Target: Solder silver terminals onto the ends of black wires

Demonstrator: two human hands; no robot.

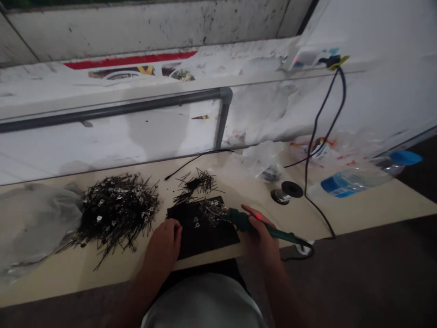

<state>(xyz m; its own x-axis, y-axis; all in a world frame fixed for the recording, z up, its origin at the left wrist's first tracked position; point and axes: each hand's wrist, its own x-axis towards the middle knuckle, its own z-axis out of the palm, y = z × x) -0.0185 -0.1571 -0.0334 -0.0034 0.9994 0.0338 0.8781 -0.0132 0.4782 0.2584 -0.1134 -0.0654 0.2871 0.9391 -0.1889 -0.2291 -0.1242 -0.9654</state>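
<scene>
In my right hand is a soldering iron with a green handle, its tip pointing left over a small heap of metal parts and wires. That heap lies on a black mat at the front of the table. My left hand rests at the mat's left edge with its fingers curled closed; whatever they hold, if anything, is hidden. A couple of small silvery pieces lie on the mat between my hands. Just behind the mat is a small pile of short black wires.
A large pile of black wires with metal ends and a plastic bag are on the left. To the right are a solder spool, a clear bag, a bottle and a hanging power cord. A wall stands behind the table.
</scene>
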